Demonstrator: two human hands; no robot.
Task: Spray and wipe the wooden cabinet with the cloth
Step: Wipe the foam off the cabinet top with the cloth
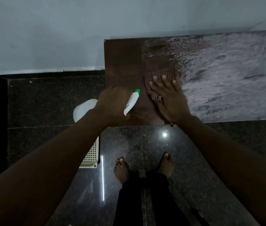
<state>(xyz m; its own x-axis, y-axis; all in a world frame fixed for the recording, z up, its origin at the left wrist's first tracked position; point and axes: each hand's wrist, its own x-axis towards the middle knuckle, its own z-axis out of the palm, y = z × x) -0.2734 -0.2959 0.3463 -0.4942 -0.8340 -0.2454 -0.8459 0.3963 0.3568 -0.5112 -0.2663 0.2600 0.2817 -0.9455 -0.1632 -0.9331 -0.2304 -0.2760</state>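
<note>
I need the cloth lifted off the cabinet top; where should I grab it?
Pinch the cloth at its bunched near fold beside the right hand, coming from the front of the cabinet; the far part lies flat on the wood.

A single wide-angle view, worn on the person's head, looks almost straight down along their own body. The wall (47, 30) fills the top of the frame. The cabinet (124, 62) top lies right of centre, close beneath the lens. The dark floor (145, 144) spreads over the lower half. Both forearms (55, 160) reach in from the bottom corners, and the bare feet (121, 168) stand at bottom centre.
</note>
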